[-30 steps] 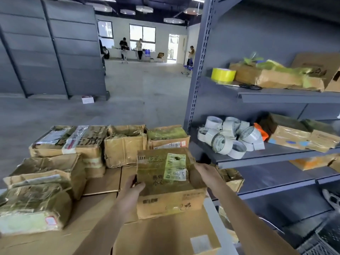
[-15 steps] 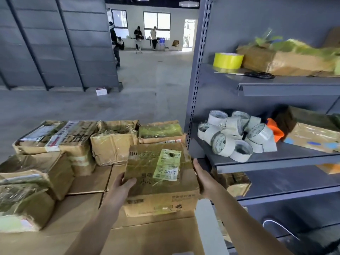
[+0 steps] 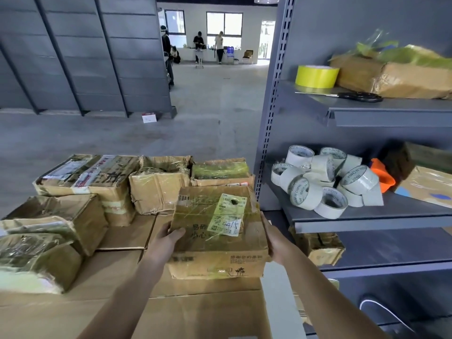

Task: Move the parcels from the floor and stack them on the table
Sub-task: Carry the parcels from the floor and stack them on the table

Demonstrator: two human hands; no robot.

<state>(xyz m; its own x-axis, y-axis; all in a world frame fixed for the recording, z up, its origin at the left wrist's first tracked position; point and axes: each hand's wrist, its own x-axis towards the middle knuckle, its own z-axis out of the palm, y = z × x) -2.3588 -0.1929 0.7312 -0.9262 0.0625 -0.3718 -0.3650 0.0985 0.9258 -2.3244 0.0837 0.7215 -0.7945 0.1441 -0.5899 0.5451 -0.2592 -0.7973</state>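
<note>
Looking down from head height, we hold one battered cardboard parcel [image 3: 215,231] between both hands, low over the right side of the counter [image 3: 195,311], which is covered with flattened cardboard sheets. We cannot tell whether its base is touching the sheets yet. Our left hand [image 3: 163,243] grips the left side with the thumb hooked over the top. Our right hand [image 3: 276,243] clasps the right side, palm against the cardboard, its fingers mostly hidden behind the box. A pale green label [image 3: 230,214] with handwriting sits on the taped top.

Just behind it, three more taped parcels [image 3: 159,184] stand in a row along the far edge. Further crushed parcels [image 3: 61,216] are piled at the left. Close on the right stands a grey metal shelf unit [image 3: 367,216] holding a heap of white tape rolls [image 3: 325,182].

We judge the step in hand to be setting this parcel down. To do it well, we should keep it level, support the soft, dented base rather than squeeze the sides, and bring it square against the back row. We should also stay clear of the shelf upright, then draw our fingers out only once the weight rests fully.
</note>
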